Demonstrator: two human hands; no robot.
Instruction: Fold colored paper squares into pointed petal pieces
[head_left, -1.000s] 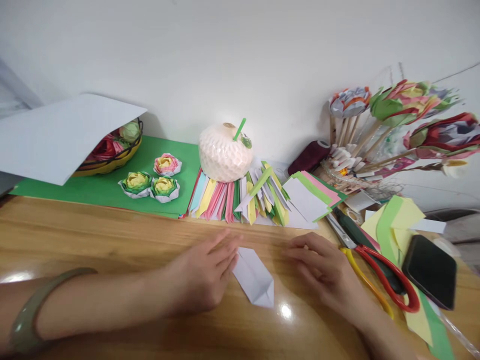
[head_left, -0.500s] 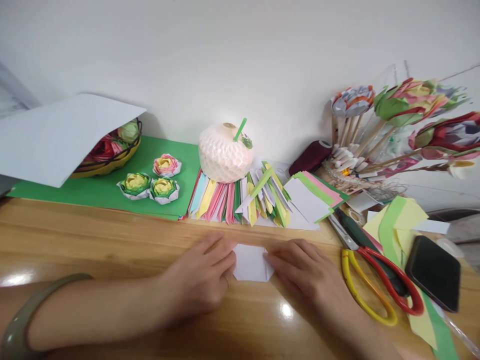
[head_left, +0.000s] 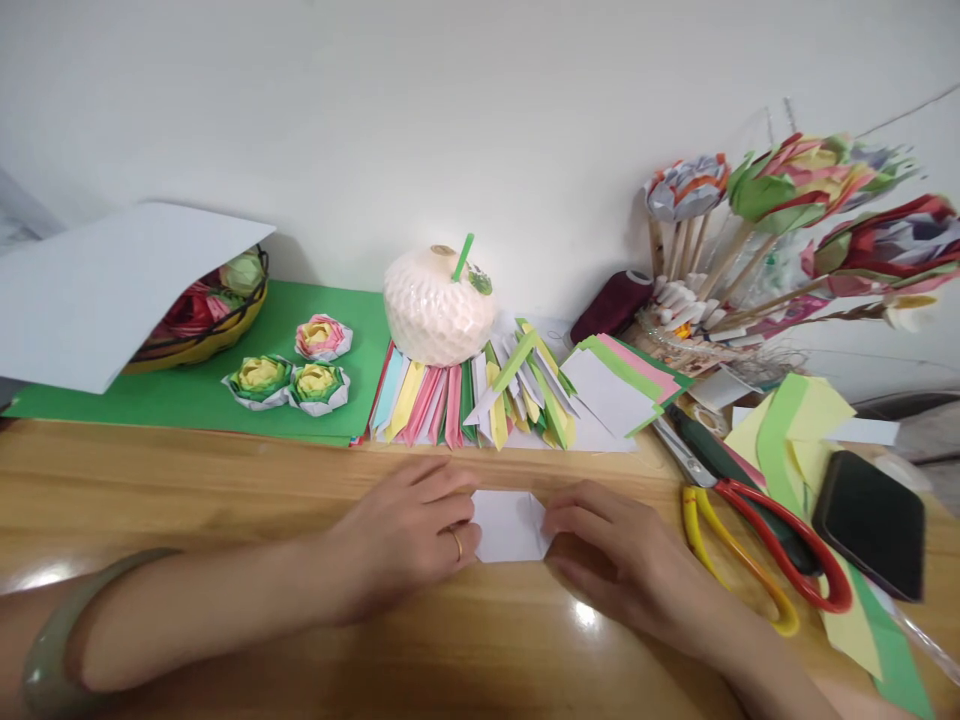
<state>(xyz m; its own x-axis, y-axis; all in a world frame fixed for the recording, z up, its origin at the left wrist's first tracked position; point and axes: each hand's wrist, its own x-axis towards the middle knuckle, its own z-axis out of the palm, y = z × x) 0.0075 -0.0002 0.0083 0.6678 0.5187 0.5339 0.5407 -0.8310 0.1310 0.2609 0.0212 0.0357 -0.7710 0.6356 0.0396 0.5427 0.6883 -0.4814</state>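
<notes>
A small piece of white folded paper (head_left: 508, 527) lies flat on the wooden table between my hands, with crease lines along its right side. My left hand (head_left: 412, 525), wearing a ring, grips its left edge with fingers pressed together. At the right edge, my right hand (head_left: 607, 545) has its fingers closed on the paper's folded side. My fingers cover both ends of the paper. Just behind it, several folded strips of coloured paper (head_left: 452, 405) stand in a row beside a white textured round jar (head_left: 439, 305) with a green straw.
Scissors with red and yellow handles (head_left: 701, 490) lie right of my right hand, near a black phone (head_left: 870, 525) and paper scraps (head_left: 784, 440). Square paper sheets (head_left: 611, 385) lie behind. Paper flowers (head_left: 321, 385) rest on green sheets (head_left: 172, 405); a flower-filled basket (head_left: 244, 318) stands left.
My right fingers have shifted from over the paper's right corner to its outer edge, showing more of the crease. The left hand stays at the left edge. The view has shifted slightly.
</notes>
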